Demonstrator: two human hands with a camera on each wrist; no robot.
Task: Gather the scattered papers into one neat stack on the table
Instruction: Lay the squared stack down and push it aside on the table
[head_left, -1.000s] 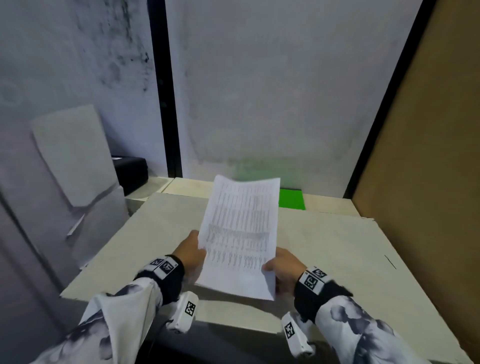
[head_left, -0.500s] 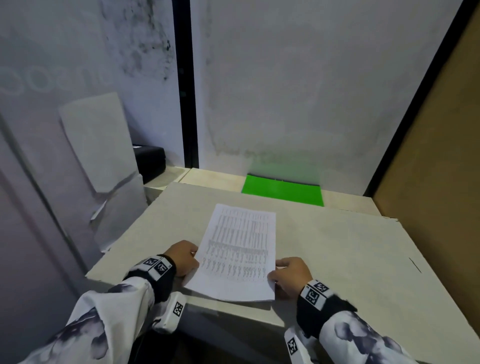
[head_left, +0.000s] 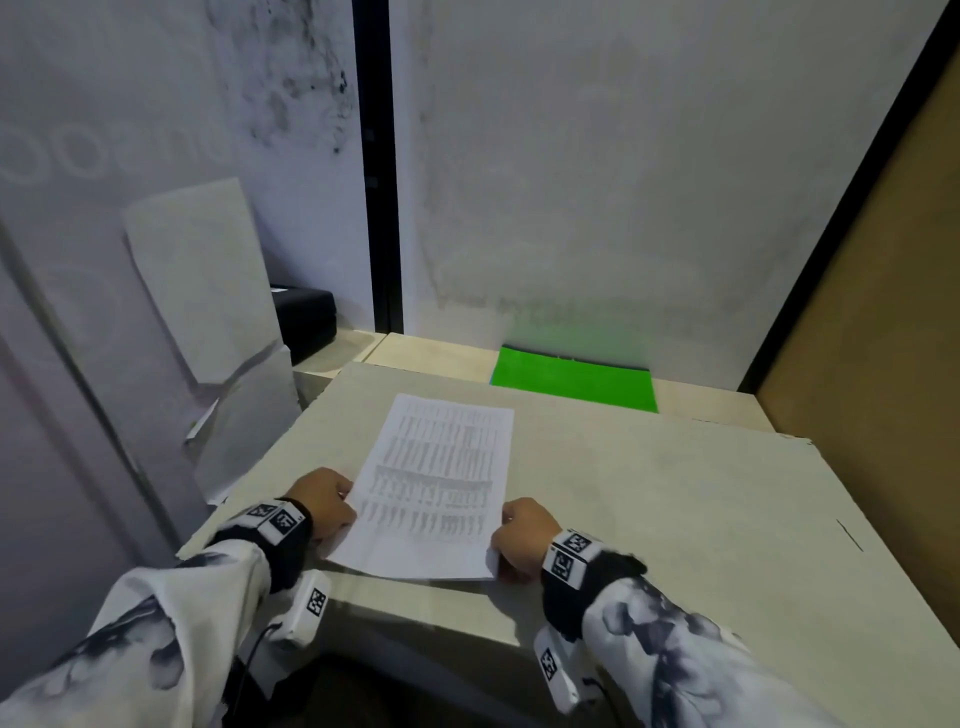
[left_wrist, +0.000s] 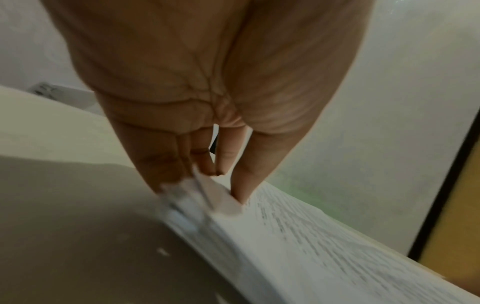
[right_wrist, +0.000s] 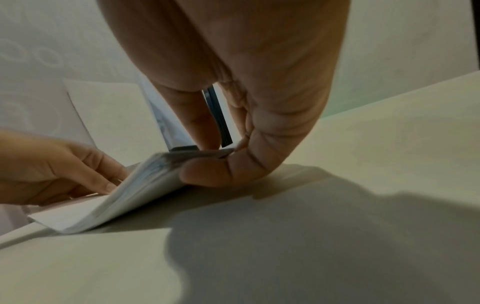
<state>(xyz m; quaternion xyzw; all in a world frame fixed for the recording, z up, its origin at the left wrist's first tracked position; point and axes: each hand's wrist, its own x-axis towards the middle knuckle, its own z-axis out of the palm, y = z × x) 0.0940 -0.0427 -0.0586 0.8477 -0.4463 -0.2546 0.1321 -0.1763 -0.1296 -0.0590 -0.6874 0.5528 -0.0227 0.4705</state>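
Now both hands, left hand (head_left: 323, 501) and right hand (head_left: 524, 530), pinching paper stack (head_left: 436, 488).

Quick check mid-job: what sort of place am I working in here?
Probably a makeshift indoor recording booth, not an office: a plain pale table boxed in by white wall panels and a brown board, with a green sheet at the back.

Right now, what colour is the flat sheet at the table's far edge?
Bright green. The sheet shows best in the head view, behind the papers.
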